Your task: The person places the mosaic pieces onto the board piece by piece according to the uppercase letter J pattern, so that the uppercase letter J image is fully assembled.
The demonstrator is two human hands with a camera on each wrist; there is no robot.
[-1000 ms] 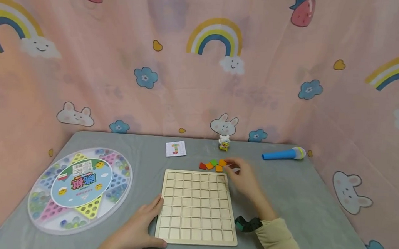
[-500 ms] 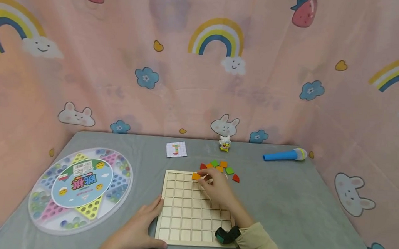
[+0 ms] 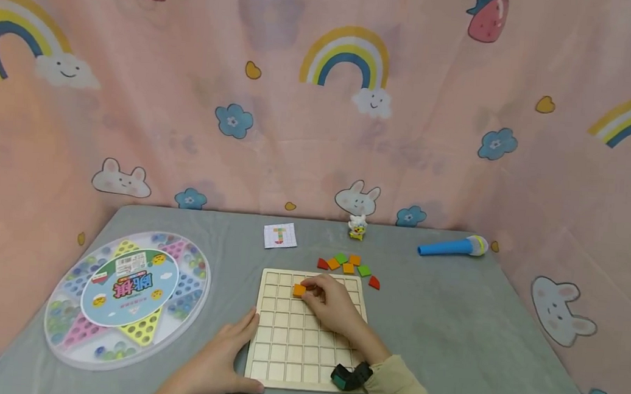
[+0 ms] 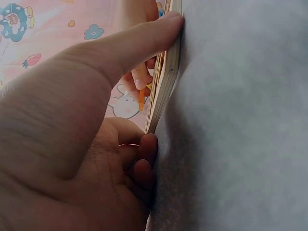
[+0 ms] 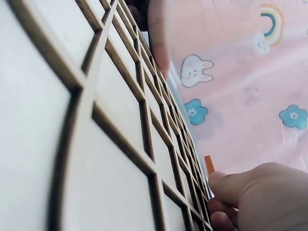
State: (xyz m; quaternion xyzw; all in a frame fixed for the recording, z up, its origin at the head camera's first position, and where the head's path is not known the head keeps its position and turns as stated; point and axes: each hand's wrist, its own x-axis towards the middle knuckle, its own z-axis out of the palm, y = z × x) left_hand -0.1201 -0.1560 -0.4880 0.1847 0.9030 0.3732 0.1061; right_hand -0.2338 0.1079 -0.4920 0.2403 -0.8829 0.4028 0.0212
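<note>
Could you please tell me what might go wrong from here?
The orange tile, pinched by the right hand, might slip or land askew on the wooden grid board. The left hand touches that board's edge, so a push could shift it. The loose tiles lie just beyond and might get nudged.

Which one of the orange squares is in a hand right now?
The orange square pinched by the right hand over the wooden board; the other three orange squares lie on the grey tabletop, just beyond the board's far edge.
</note>
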